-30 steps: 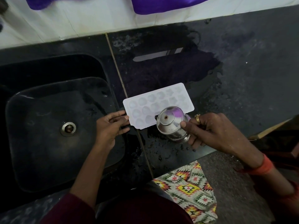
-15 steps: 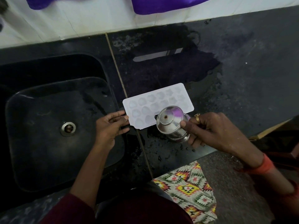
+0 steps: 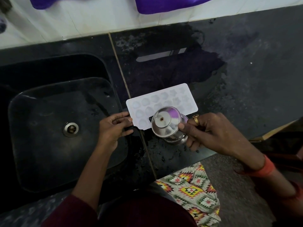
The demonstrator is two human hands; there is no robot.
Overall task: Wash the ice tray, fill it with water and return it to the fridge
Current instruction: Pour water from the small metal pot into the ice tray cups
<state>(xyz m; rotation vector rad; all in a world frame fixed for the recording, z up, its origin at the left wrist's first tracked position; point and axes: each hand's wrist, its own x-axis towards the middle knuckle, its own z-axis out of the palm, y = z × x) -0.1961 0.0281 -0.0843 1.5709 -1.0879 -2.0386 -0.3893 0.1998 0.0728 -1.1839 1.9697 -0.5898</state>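
Head view: a white tray (image 3: 164, 102) lies flat on a black counter (image 3: 246, 79), just right of centre, its long side running from 8 o'clock up to 2 o'clock and its moulded pockets facing up. The left hand (image 3: 114, 128) comes in from 7 o'clock and pinches the tray's left short end, thumb tip on the edge and fingers curled beside and under it. The right hand (image 3: 211, 133) comes in from 4 o'clock and grips a steel cup (image 3: 165, 126), fingers wrapped round its body and the thumb pressed on its side. The cup is tilted, one round end turned toward the camera, and it covers the tray's near edge at about 6 o'clock of the tray; whether water runs from it cannot be told. A gold ring (image 3: 196, 118) sits on one finger of the right hand and an orange band (image 3: 262, 167) circles that wrist. A black sink (image 3: 49, 161) with a metal drain (image 3: 71, 129) fills the 9 o'clock side, and the left hand hangs over its right rim. A dark wet patch (image 3: 172, 76) spreads on the counter at 12 o'clock of the tray, with drops scattered at 6 o'clock below the cup. A white wall (image 3: 82, 22) and purple cloth (image 3: 164, 5) run along the top edge. A patterned cloth (image 3: 193, 190) shows at 6 o'clock, and a maroon sleeve (image 3: 70, 210) covers the left arm.
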